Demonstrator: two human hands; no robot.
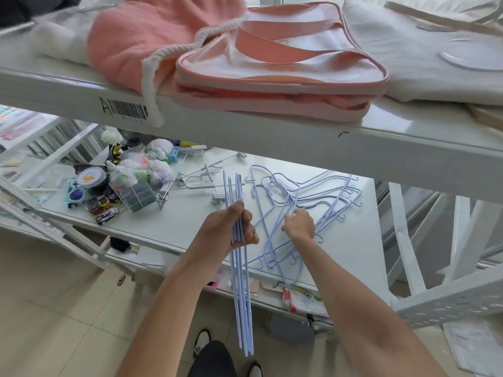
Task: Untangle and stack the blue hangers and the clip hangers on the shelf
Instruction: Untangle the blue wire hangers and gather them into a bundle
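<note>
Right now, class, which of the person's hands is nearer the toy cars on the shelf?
Left. The left hand grips a bundle of hangers, just right of the toy cars. The right hand is farther right, in the tangled hangers.

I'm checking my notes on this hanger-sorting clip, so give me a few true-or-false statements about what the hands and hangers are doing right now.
1. The left hand grips a bundle of blue hangers. True.
2. The right hand rests empty on the shelf. False: it pinches a wire in the tangled blue hangers.
3. The clip hangers lie on the shelf behind the bundle. True.
4. The pink-trimmed bag sits on the lower shelf. False: it lies on the upper shelf.
</note>
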